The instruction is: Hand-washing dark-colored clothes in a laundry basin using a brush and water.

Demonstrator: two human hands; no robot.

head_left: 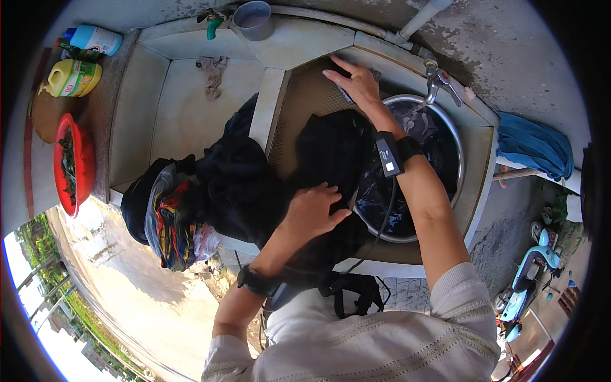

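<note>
My left hand [312, 213] lies with its fingers apart on a bulky black garment [238, 184], which drapes over the sink's divider and front edge. Farther off, my right hand [358, 84] reaches to the back of the ribbed washboard surface [299, 95], thumb and forefinger stretched out. Under that hand lies a small greyish-blue thing [375, 74], mostly covered, its kind unclear. More black cloth [334, 137] is spread over the ribs. On the right, dark clothes soak in a round metal basin [459, 165], with water running in from the tap [439, 83].
A pile of clothes [172, 210] hangs at the left front edge. The left sink holds a small grey cloth [212, 76]. A grey cup [253, 22] stands at the back by a green tap [215, 25]. Leftward are a red bowl [86, 165] and a yellow jug [76, 77].
</note>
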